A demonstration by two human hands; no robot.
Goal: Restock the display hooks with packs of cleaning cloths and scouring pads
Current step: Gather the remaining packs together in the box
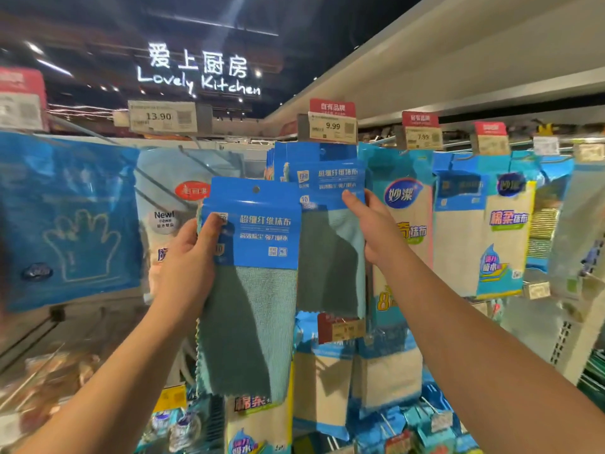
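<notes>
Left hand (pixel 188 257) gripping cloth pack (pixel 252 257), hook hidden, right hand (pixel 370 224) holding hanging pack (pixel 330 224)

Dim up top, the ceiling nearly black; the lit sign (pixel 198 69) glows white and blooms at its edges; a pale streak of glare slants down from the ceiling above it. Light falls from overhead onto the shelf front, bright on the held cloth pack (pixel 252 247); a dark diagonal shadow crosses its cloth and the hanging pack (pixel 330 244) behind. Left glove pack (pixel 68 221) smeared and soft; lower corners blurred; shelf edges bow with wide-angle curve.
</notes>
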